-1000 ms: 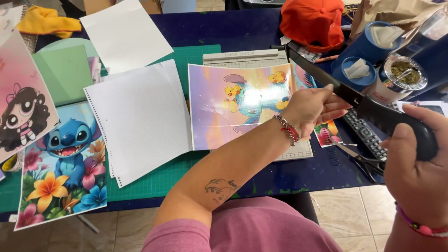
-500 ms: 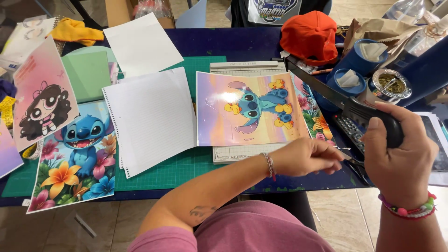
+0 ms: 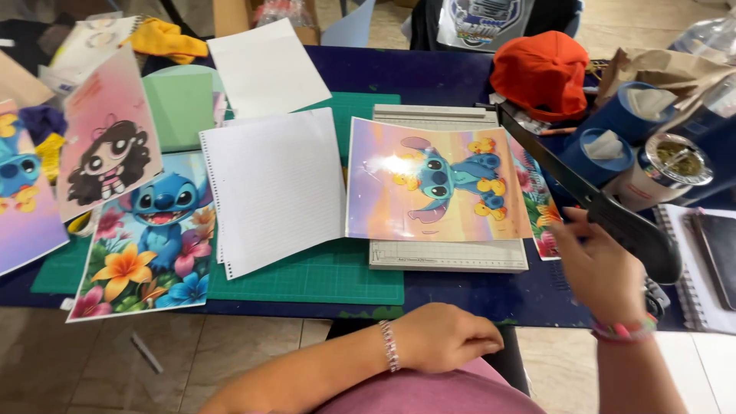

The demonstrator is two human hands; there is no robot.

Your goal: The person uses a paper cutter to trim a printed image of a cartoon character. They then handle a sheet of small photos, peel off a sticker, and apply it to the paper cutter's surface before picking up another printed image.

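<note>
A glossy print of a blue cartoon creature (image 3: 437,184) lies on the grey base of a paper trimmer (image 3: 448,257). The trimmer's black blade arm (image 3: 552,161) stands raised along the right side, ending in a thick black handle (image 3: 648,241). My right hand (image 3: 602,272) hovers just left of and below that handle, fingers loosely spread and blurred, holding nothing. My left hand (image 3: 452,337) rests curled at the table's near edge above my lap, empty. A narrow flowered strip (image 3: 540,218) sticks out to the right of the print.
White lined spiral pages (image 3: 276,192) lie on a green cutting mat (image 3: 322,280). More cartoon prints (image 3: 146,238) lie at the left. An orange cap (image 3: 544,69), blue cups (image 3: 606,146), a metal cup (image 3: 675,161) and a notebook with a dark phone (image 3: 713,261) crowd the right.
My left hand has drawn back from the print's edge to the table's near edge. My right hand has come off the trimmer handle and dropped lower left. The blade arm stays raised.
</note>
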